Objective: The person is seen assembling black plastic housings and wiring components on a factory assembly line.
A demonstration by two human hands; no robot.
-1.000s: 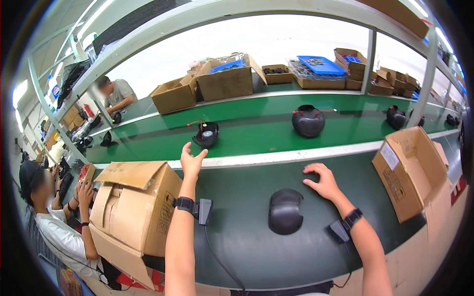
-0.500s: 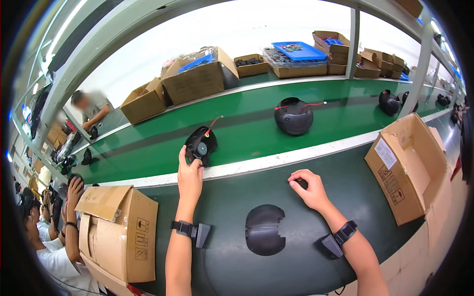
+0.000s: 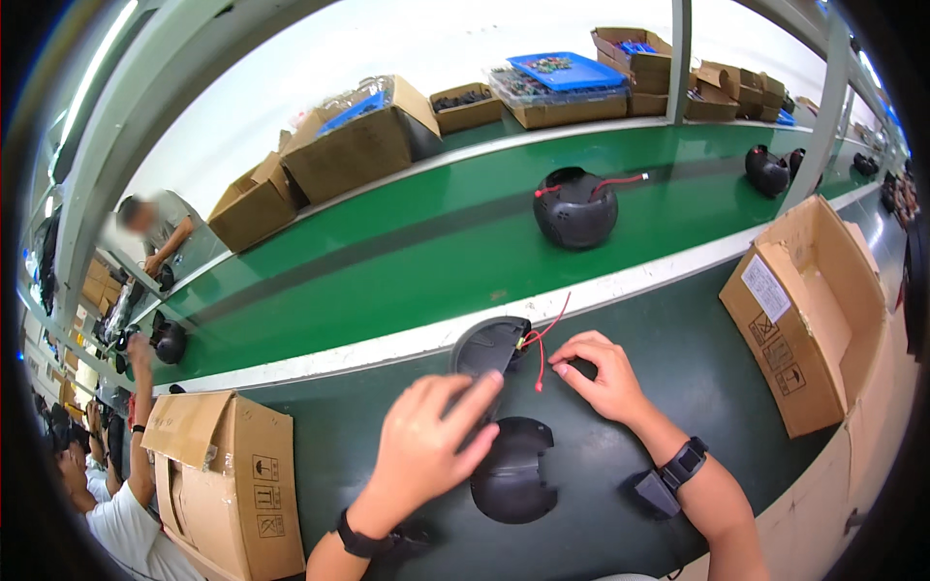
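Note:
My left hand (image 3: 436,436), blurred by motion, grips the lower edge of a rounded black plastic housing (image 3: 480,341) with thumb and fingers. Part of that housing is hidden behind the hand. Red wires (image 3: 540,339) with a small connector stick out from its right side. Just right of the wires, my right hand (image 3: 603,380) hovers with curled fingers, thumb and forefinger a little apart, holding nothing I can see. A flat, rounded black cover (image 3: 513,484) with a notched right edge lies on the dark table below the housing.
Behind a white rail, a green conveyor belt (image 3: 387,261) carries another black housing (image 3: 576,215) with red wires. An open cardboard box (image 3: 804,339) stands at right, a closed-flap carton (image 3: 232,484) at left. Boxes and a blue tray (image 3: 567,68) line the back shelf. Co-workers sit left.
The wired housing has come off the belt onto my side, toward me and rightward, with my left hand. My right hand stays nearly in place.

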